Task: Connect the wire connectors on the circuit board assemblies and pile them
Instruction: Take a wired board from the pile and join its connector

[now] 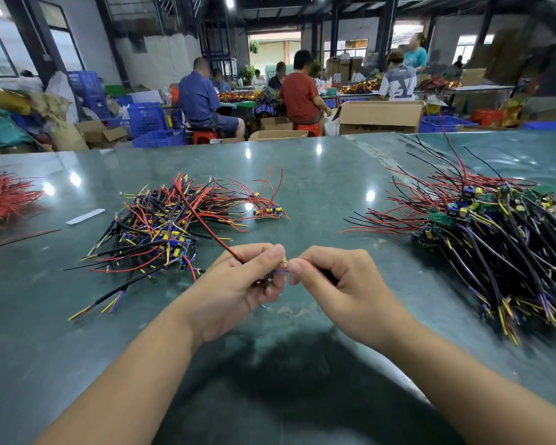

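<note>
Here both hands (297, 274) pinch wire ends (281, 266); no legible writing.

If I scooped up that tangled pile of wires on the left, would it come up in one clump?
Probably mostly: the left pile has wires crossing and interlocking, so they would likely drag each other. The thin strands bend, so ends should droop. Small boards at its edge might dangle or snag.

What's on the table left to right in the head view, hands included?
Red wire bundle → white strip → mixed pile of wired boards → left hand → right hand → large pile of board assemblies.
</note>
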